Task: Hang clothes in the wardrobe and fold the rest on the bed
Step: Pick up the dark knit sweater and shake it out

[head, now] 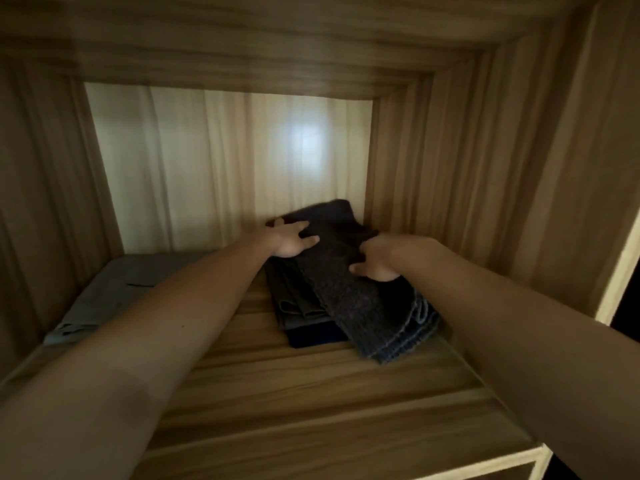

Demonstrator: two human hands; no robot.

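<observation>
While the dark knit is lying on a folded pile at the back right of the shelf, the left hand is pressing it flat-fingered and the right hand is gripping its side; judged soft, floppy, best held under both sides.

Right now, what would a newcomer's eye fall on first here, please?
Both hands meet on a dark knitted garment topping a stack of folded clothes at the right rear of the wooden shelf: the left hand lies flat on it, the right hand grips its fabric. A folded grey garment lies at the shelf's left, and a pale glare spot shines on the back panel.
</observation>
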